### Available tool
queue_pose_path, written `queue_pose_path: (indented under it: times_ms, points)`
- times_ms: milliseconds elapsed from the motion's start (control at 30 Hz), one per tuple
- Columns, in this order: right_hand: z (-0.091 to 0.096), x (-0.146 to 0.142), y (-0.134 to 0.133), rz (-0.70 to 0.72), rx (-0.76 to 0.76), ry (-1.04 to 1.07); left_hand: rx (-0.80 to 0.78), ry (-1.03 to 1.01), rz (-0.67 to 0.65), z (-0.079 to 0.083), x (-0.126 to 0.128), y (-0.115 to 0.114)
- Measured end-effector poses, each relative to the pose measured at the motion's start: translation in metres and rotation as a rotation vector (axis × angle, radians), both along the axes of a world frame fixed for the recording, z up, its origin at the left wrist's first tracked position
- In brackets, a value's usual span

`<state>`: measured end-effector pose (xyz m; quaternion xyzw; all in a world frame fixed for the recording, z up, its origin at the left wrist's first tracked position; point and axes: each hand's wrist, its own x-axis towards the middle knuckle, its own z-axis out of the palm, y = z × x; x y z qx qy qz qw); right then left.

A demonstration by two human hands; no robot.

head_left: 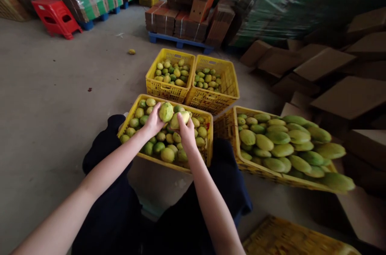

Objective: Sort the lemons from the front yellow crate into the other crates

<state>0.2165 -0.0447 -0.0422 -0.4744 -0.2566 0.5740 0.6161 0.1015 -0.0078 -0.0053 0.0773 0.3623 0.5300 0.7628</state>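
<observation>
My left hand [153, 122] grips a round green-yellow mango [166, 111] above the yellow crate [208, 120] between my knees. My right hand [186, 130] is closed on a second, paler mango [180, 118] right beside the first; the two fruits touch. Both hands hover over the heap of green mangoes filling that crate. My dark-trousered legs flank the crate on both sides.
Two more yellow crates [169, 90] [224, 96] with mangoes stand behind. A crate of larger mangoes [229, 126] sits at the right, and another yellow crate's rim [286, 235] shows bottom right. Cardboard boxes [325, 62] pile at right; a red stool [56, 15] stands far left.
</observation>
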Motion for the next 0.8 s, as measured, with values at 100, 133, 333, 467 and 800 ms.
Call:
queue_pose_path:
  times_ms: [100,133,333,467,800]
  points:
    - [-0.001,0.007,0.004,-0.048,-0.203,0.036,-0.059,-0.061,-0.081,0.003,0.0,-0.003]
    - [0.0,0.01,0.004,-0.038,-0.223,0.053,-0.086,-0.07,-0.099,0.003,-0.001,-0.003]
    - [0.01,0.017,0.006,0.102,-0.198,0.153,-0.148,-0.129,-0.085,0.004,-0.004,-0.001]
    - [0.021,0.017,0.006,0.075,-0.162,0.238,-0.06,-0.127,-0.01,0.006,-0.005,-0.001]
    - [0.033,0.016,0.003,0.057,-0.182,0.348,-0.016,-0.002,-0.04,0.001,-0.01,-0.004]
